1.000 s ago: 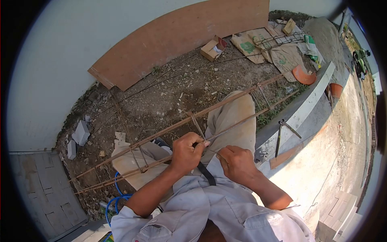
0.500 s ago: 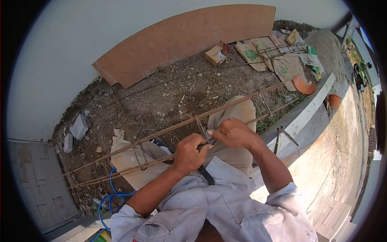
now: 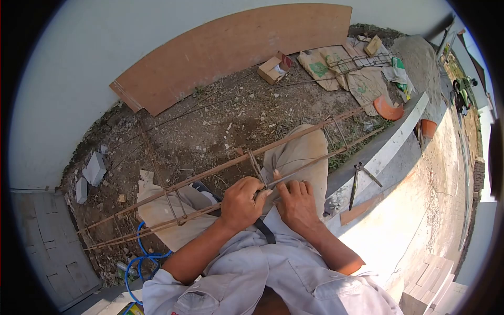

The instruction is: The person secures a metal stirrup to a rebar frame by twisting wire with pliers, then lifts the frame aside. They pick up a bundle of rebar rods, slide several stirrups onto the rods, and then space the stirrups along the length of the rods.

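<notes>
Across the person's lap, the rebar cage (image 3: 220, 170) runs from near left to far right. The left hand (image 3: 241, 202) pinches a stirrup (image 3: 256, 165) against the near bar; the right hand (image 3: 295, 206) lies beside it, fingers closed around that bar.

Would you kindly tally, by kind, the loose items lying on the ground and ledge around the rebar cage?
Grey block pieces: 2, the larger and the smaller
Orange pots: 2, one on the soil and one past the ledge
Cardboard boxes: 1
Pincers: 1
Blue hose coils: 1
Plywood sheets: 1
Total: 8
</notes>
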A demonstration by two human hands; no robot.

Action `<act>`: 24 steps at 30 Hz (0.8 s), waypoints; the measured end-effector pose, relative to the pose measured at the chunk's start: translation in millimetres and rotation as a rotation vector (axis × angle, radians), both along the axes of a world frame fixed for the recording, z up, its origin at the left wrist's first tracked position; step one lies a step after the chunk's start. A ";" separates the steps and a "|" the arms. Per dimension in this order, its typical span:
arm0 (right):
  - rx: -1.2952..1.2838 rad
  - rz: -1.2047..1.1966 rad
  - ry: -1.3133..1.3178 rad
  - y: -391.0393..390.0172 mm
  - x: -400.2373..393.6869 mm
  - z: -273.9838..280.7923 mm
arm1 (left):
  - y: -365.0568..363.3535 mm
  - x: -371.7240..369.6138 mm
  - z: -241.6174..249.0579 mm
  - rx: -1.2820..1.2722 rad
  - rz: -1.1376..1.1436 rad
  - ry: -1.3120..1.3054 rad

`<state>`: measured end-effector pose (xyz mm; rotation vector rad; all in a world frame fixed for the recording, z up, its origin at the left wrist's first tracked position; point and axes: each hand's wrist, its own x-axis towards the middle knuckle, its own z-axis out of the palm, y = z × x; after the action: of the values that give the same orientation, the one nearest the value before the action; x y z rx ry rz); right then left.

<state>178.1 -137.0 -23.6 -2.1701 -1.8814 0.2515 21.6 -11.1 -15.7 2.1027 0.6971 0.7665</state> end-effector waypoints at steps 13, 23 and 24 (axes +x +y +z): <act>0.123 0.076 -0.009 9.3 -12.8 4.2 | 0.9 -2.1 -2.1 -0.034 0.013 0.005; -0.392 -0.246 0.814 -4.7 -24.7 51.9 | -0.5 -1.9 -3.6 0.019 0.010 -0.005; -0.302 -0.153 0.635 -11.5 -22.0 52.9 | -0.7 -1.9 -2.7 0.023 0.008 -0.010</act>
<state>156.0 -148.5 29.3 -2.0466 -1.3762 1.1042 19.6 -11.9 -18.5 2.1163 0.6953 0.7922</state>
